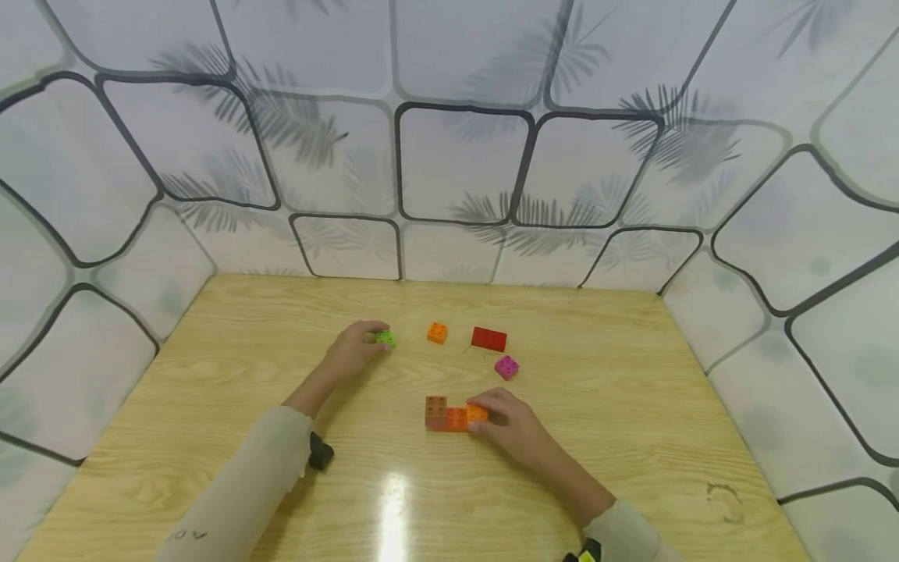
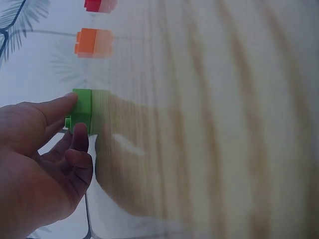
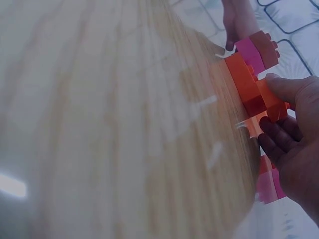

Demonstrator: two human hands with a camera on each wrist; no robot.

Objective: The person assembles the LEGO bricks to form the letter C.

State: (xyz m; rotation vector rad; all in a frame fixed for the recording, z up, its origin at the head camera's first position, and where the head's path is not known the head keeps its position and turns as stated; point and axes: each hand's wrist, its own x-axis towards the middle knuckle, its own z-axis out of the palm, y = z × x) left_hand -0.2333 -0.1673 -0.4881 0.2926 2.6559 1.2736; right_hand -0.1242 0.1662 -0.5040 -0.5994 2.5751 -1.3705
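Part-built, I'd say: brown over pink on base's L end, orange on R, btwn hands. R hand pinches that orange, L hand green; 2nd orange, red, magenta unattached.

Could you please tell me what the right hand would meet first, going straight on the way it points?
Beyond the orange brick it pinches, the right hand would probably meet the brown brick first, though their relative heights are hard to judge.
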